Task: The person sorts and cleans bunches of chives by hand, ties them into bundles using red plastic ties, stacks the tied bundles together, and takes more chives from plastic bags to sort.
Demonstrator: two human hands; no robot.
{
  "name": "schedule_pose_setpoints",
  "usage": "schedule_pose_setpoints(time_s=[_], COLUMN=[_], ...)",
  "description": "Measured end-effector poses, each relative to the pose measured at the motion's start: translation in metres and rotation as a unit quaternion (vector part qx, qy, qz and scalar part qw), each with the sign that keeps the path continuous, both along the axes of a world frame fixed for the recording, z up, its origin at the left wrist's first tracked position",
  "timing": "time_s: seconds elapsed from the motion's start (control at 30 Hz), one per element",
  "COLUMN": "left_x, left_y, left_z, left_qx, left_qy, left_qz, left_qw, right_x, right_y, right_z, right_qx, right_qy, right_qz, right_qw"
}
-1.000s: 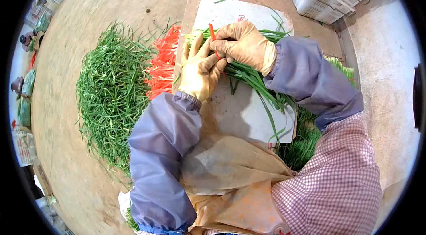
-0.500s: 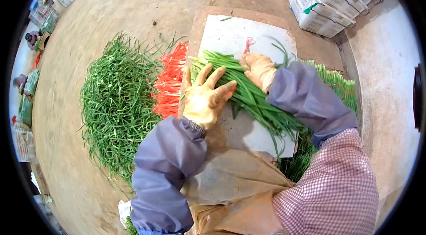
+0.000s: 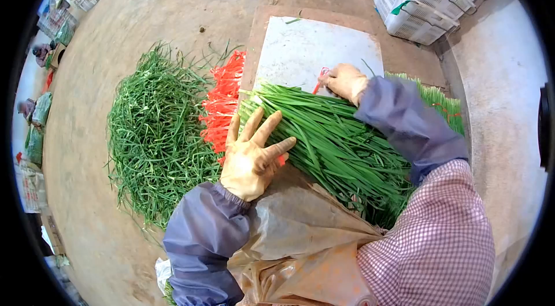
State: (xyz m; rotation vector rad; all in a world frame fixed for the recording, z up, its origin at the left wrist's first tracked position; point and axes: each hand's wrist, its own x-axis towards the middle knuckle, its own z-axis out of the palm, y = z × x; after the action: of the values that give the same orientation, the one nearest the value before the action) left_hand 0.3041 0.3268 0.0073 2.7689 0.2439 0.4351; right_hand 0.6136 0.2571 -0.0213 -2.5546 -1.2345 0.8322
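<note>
A thick bundle of garlic chives (image 3: 329,126) lies slantwise on a white board (image 3: 312,45), pale ends to the left, green leaves toward the lower right. My left hand (image 3: 253,161), in a yellowish glove, is spread over the near side of the pale ends, fingers apart. Just beyond the bundle, my gloved right hand (image 3: 346,83) has its fingers pinched at a thin red tie strip (image 3: 318,81). Part of that strip is hidden at the fingertips.
Many red strips (image 3: 222,100) hang at the board's left edge. A heap of loose green leaves (image 3: 159,138) lies on the floor to the left. Trimmed chives (image 3: 442,106) stand at the right, and white crates (image 3: 419,2) are stacked at the upper right. People sit far left.
My right hand has moved off the chives to the red strip. The bundle now looks wider and spreads nearer me. My left hand has shifted slightly left and toward me.
</note>
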Motion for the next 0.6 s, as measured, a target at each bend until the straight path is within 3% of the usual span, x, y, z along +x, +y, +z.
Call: schedule_pose_setpoints(time_s=[0.13,0.27,0.37,0.4,0.5,0.53,0.6], left_x=[-0.009,-0.022,-0.027,-0.026,-0.024,-0.020,-0.020], left_y=[-0.002,-0.001,0.001,-0.001,-0.009,-0.013,-0.016], left_z=[0.016,0.010,-0.001,0.002,-0.002,-0.010,-0.009], left_qx=[0.025,-0.006,-0.051,-0.037,-0.298,-0.352,-0.374], left_qy=[-0.031,-0.054,-0.091,-0.088,-0.073,-0.142,-0.139], left_qz=[0.020,0.026,0.005,0.014,0.076,0.094,0.117], left_qw=[0.999,0.998,0.995,0.995,0.949,0.920,0.909], right_x=[-0.016,-0.015,-0.006,-0.015,-0.025,-0.033,-0.045], right_y=[0.024,0.035,0.037,0.039,0.040,0.039,0.029], right_z=[0.013,-0.014,-0.041,-0.033,-0.039,-0.039,-0.029], right_qx=[-0.058,0.033,0.189,0.203,0.276,0.287,0.318], right_qy=[-0.144,-0.086,0.051,0.186,0.308,0.301,0.335], right_qz=[0.078,0.079,0.008,-0.079,-0.043,-0.040,-0.081], right_qw=[0.985,0.993,0.981,0.958,0.909,0.909,0.883])
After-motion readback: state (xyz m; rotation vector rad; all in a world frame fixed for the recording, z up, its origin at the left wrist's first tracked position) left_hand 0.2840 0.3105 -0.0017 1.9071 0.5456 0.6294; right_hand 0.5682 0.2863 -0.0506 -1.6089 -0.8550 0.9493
